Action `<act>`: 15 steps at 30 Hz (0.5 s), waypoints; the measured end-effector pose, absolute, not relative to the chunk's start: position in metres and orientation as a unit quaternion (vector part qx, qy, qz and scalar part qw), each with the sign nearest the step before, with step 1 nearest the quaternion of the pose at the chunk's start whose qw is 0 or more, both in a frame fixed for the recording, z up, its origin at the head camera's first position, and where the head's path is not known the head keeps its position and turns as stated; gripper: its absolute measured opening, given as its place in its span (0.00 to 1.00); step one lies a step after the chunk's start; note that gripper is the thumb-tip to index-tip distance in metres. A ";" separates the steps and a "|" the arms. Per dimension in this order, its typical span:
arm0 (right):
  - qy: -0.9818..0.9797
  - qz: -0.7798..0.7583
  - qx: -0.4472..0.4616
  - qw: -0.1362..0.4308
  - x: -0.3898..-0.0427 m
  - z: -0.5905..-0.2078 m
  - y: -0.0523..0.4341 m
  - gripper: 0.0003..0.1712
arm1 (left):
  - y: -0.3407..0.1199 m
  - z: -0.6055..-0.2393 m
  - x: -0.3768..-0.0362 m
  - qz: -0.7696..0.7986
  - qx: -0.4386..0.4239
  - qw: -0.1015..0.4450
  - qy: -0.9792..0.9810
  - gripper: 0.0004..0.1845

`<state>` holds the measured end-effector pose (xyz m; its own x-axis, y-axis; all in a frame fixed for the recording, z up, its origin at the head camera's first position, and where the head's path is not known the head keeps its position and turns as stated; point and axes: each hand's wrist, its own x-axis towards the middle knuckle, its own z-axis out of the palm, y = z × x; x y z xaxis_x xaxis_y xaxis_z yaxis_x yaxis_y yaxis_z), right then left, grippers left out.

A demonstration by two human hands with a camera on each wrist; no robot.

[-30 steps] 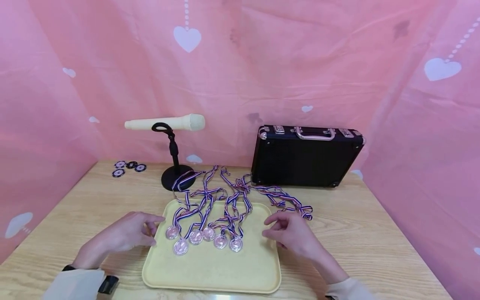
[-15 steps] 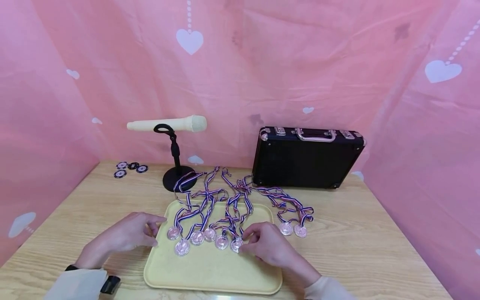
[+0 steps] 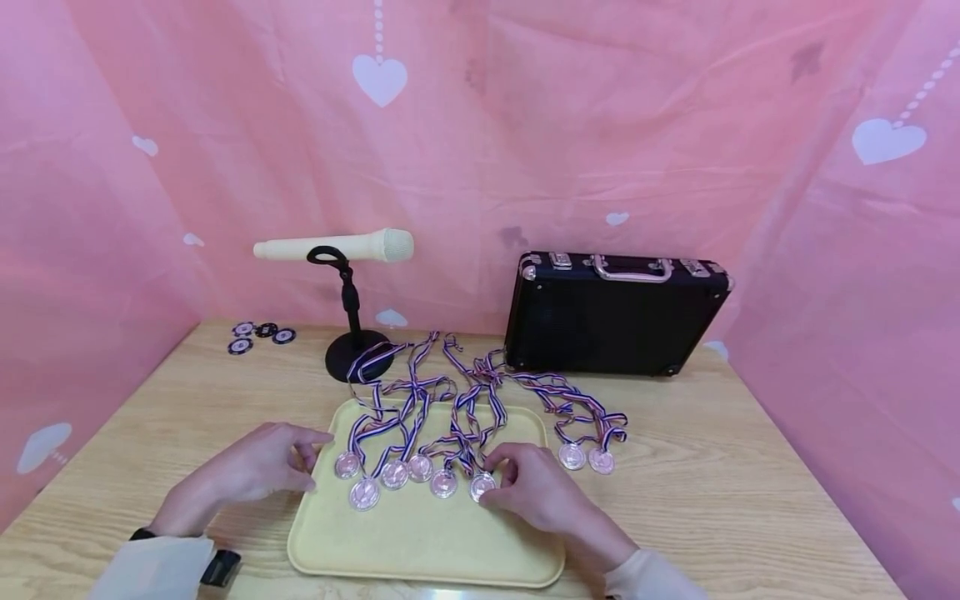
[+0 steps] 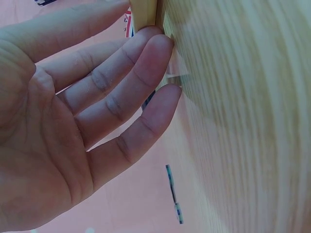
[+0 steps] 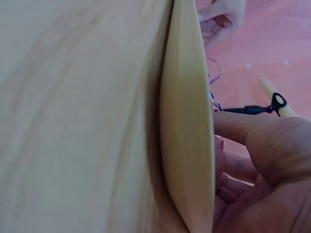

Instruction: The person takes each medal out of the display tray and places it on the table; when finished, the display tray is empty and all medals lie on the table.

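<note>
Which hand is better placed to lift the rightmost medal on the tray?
Right. The right hand is already on the tray, its fingers curled at the rightmost medal. The left hand rests at the tray's left edge, nearest the leftmost medal.

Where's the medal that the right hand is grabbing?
In the head view, the medal lies on the yellow tray, at the right end of the row of six, pinched by the right hand.
</note>
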<state>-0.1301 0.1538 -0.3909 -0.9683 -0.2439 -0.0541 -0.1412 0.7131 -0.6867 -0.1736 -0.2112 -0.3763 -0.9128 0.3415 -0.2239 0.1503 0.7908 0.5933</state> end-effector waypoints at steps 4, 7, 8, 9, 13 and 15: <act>0.921 -0.365 -0.111 0.075 -0.129 -0.390 0.159 0.19 | -0.211 -0.376 -0.173 0.291 0.133 0.160 0.934 0.35; 0.923 -0.358 -0.116 0.075 -0.129 -0.390 0.160 0.19 | -0.211 -0.376 -0.173 0.291 0.137 0.159 0.933 0.35; 0.925 -0.355 -0.118 0.073 -0.128 -0.390 0.160 0.19 | -0.211 -0.376 -0.173 0.293 0.134 0.160 0.933 0.35; 0.926 -0.349 -0.121 0.071 -0.128 -0.390 0.160 0.20 | -0.211 -0.376 -0.173 0.293 0.136 0.160 0.933 0.35; 0.931 -0.334 -0.132 0.064 -0.126 -0.390 0.161 0.20 | -0.211 -0.376 -0.173 0.288 0.141 0.157 0.934 0.35; 0.931 -0.332 -0.139 0.063 -0.125 -0.390 0.162 0.20 | -0.211 -0.377 -0.173 0.287 0.138 0.157 0.935 0.35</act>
<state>-0.1251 0.1618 -0.3901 -0.9533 -0.3008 -0.0255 -0.2169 0.7411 -0.6354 -0.1727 -0.2108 -0.3765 -0.9124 0.3483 -0.2149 0.1674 0.7968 0.5805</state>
